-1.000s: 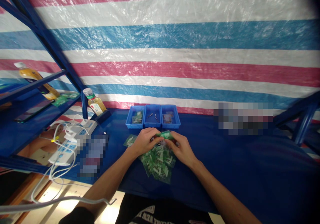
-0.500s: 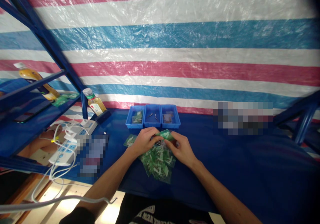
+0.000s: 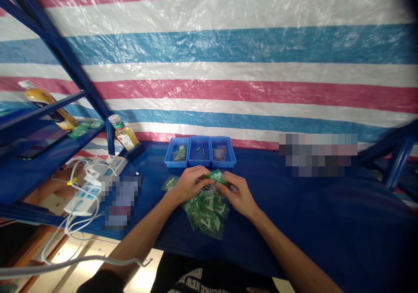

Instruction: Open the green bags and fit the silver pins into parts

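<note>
Between my hands is a small green plastic packet [image 3: 217,176], held over a pile of similar packets [image 3: 207,214]. My left hand [image 3: 192,183] pinches its left side, with some small dark items partly showing under the fingers. On its right edge, the thumb and fingers of my right hand [image 3: 237,193] are closed. Another green packet [image 3: 170,182] lies left of my left hand. Just beyond the hands stand three joined blue trays: the left tray [image 3: 167,159] has green packets, the middle tray [image 3: 199,162] a few thin metal pieces, the right tray [image 3: 232,159] small clear packets.
On the left are a power strip [image 3: 81,199] with white cables, a small bottle [image 3: 126,137] and a blurred-out flat object [image 3: 122,201]. A larger bottle [image 3: 52,106] and a phone [image 3: 44,145] rest on the blue shelf. Another blurred-out object [image 3: 318,153] sits at the back right.
The green packet between my hands has tilted slightly, and the fingers of my right hand have shifted a little. The pile and the trays look the same.
</note>
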The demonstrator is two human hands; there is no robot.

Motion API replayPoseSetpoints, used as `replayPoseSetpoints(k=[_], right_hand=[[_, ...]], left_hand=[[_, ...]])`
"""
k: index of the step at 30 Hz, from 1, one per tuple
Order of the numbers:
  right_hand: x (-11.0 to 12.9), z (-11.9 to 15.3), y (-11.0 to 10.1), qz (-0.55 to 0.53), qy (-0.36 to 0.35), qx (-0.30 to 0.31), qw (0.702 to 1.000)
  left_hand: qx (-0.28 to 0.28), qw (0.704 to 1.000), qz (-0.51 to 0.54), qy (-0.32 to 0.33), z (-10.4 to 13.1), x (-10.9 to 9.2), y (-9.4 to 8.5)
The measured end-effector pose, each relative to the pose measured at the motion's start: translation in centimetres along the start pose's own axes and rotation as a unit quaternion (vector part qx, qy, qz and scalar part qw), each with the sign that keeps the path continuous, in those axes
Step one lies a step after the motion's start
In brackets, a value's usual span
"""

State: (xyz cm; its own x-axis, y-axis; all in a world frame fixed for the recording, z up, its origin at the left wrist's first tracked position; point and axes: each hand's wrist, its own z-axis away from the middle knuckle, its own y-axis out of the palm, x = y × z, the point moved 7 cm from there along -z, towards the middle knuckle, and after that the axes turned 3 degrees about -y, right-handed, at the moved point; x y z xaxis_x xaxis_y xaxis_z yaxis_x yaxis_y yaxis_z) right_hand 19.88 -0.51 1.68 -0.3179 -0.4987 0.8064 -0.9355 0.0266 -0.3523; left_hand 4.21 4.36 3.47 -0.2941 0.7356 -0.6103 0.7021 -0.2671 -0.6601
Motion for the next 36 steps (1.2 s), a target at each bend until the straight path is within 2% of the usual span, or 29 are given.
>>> replayPoseSetpoints(k=[8,14,21,31,36], right_hand=[[-0.2,0.0,0.2,-0.007,0.020,-0.005,1.000],[0.3,-0.1,0.0,0.022,-0.005,-0.015,1.000],[0.5,-0.2,-0.1,0.007,-0.009,0.000,1.000],[1.0,-0.1,-0.5,-0.005,-0.035,-0.035,0.999],[0.1,0.1,-0.1,-0.004,0.005,-0.031,1.000]], left_hand=[[0.023,0.999,-0.023,0.012,-0.1,-0.5,0.5],[0.046,0.997,-0.053,0.027,0.1,-0.9,0.9],[0.040,0.998,-0.047,0.026,0.0,-1.1,0.7],[0.030,0.998,-0.040,0.031,0.0,-1.5,0.5],[0.032,0.998,-0.042,0.035,0.0,-1.7,0.3]])
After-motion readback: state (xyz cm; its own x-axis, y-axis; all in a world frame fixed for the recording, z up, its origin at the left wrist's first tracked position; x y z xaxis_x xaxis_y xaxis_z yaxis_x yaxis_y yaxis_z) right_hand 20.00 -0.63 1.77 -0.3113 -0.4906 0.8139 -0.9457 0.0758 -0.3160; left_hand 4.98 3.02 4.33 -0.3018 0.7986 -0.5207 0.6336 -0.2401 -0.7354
